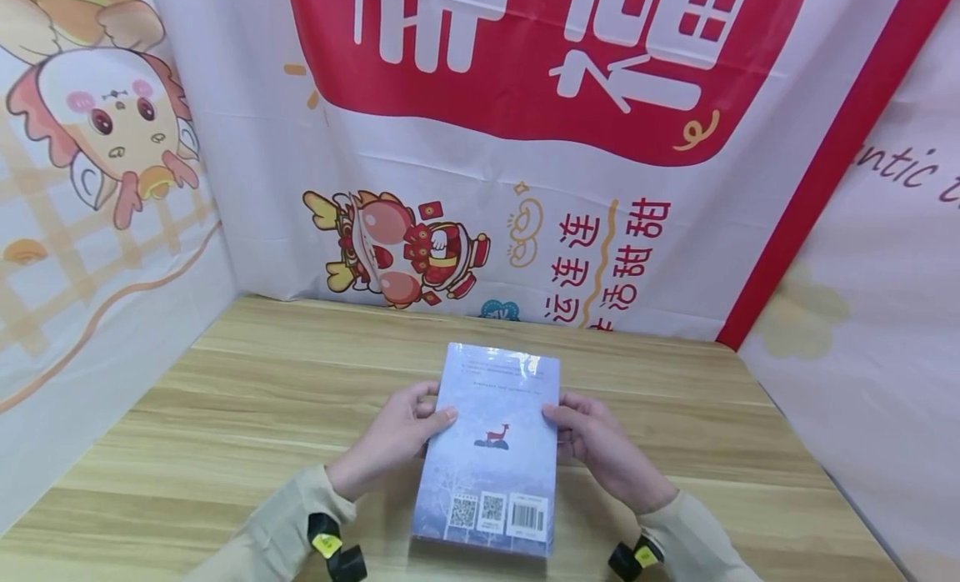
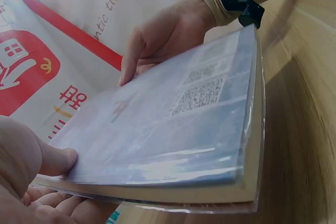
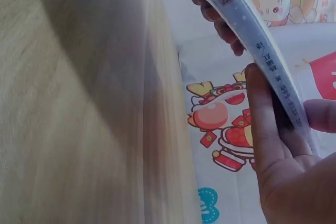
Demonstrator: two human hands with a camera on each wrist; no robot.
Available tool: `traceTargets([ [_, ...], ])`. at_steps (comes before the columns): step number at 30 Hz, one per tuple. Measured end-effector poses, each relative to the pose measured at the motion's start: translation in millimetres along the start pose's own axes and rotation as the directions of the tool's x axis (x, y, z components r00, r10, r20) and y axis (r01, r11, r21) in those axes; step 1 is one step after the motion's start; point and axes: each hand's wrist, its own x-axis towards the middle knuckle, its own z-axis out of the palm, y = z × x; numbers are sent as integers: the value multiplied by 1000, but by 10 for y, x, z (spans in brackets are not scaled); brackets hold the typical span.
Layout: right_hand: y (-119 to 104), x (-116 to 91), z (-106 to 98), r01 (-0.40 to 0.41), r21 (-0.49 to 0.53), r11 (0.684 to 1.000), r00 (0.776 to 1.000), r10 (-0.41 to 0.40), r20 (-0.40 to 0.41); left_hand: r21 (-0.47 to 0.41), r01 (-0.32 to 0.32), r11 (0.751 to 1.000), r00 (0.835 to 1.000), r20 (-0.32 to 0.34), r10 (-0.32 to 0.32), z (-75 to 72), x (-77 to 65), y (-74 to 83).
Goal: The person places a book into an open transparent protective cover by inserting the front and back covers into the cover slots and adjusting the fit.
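Observation:
A pale blue book [image 1: 495, 474] in a glossy clear cover is held above the table by both hands. Its face toward the head camera bears a small red deer, QR codes and a barcode. My left hand [image 1: 397, 432] grips the left edge, thumb on top and fingers beneath. On the opposite edge, my right hand [image 1: 603, 449] grips the same way. The page edges of the book [image 2: 247, 192] show in the left wrist view, and the printed spine of the book [image 3: 270, 66] in the right wrist view, beside the right thumb.
Under the book lies a wood-grain table [image 1: 247, 423]. A white and red printed cloth [image 1: 450, 148] hangs behind it, with more printed cloth at the left [image 1: 97, 257] and right. Black straps with small devices [image 1: 333, 549] sit on both wrists.

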Motion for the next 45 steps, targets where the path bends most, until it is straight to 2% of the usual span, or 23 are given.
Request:
traceTargets([
  [6, 19, -11, 16, 28, 42, 999, 1000, -28, -5, 108, 11, 994, 996, -95, -1, 0, 20, 18],
  [14, 22, -22, 41, 35, 114, 993, 999, -36, 1, 170, 3, 986, 989, -146, 22, 0, 14, 41],
  [19, 10, -42, 61, 39, 133, 990, 999, -42, 16, 229, 0, 974, 978, -202, 48, 23, 4, 49],
  [23, 5, -45, 56, 51, 140, 989, 998, -56, 31, 325, -23, 945, 967, -232, 103, 31, -5, 46],
  [25, 3, -42, 53, 49, 155, 987, 998, -54, 24, 394, -38, 918, 960, -240, 143, 46, -14, 39],
  [28, 3, -41, 47, 45, 170, 984, 999, -47, 9, 511, -66, 857, 947, -239, 215, 85, -37, 21],
  [31, 5, -37, 49, 32, 186, 982, 999, -30, -11, 626, -114, 771, 925, -217, 313, 130, -65, 9],
  [34, 8, -36, 55, 29, 199, 979, 999, -26, -18, 712, -180, 679, 891, -175, 420, 166, -94, 8],
  [36, 10, -36, 58, 33, 211, 977, 999, -31, -13, 752, -238, 615, 857, -136, 497, 186, -107, 2],
  [39, 15, -38, 63, 43, 233, 971, 999, -46, 6, 783, -309, 540, 816, -73, 573, 208, -128, 8],
  [41, 19, -38, 69, 50, 246, 968, 998, -55, 16, 789, -346, 508, 799, -36, 601, 232, -144, 12],
  [45, 33, -39, 97, 63, 262, 963, 997, -73, 31, 780, -415, 468, 781, 42, 624, 289, -184, 11],
])
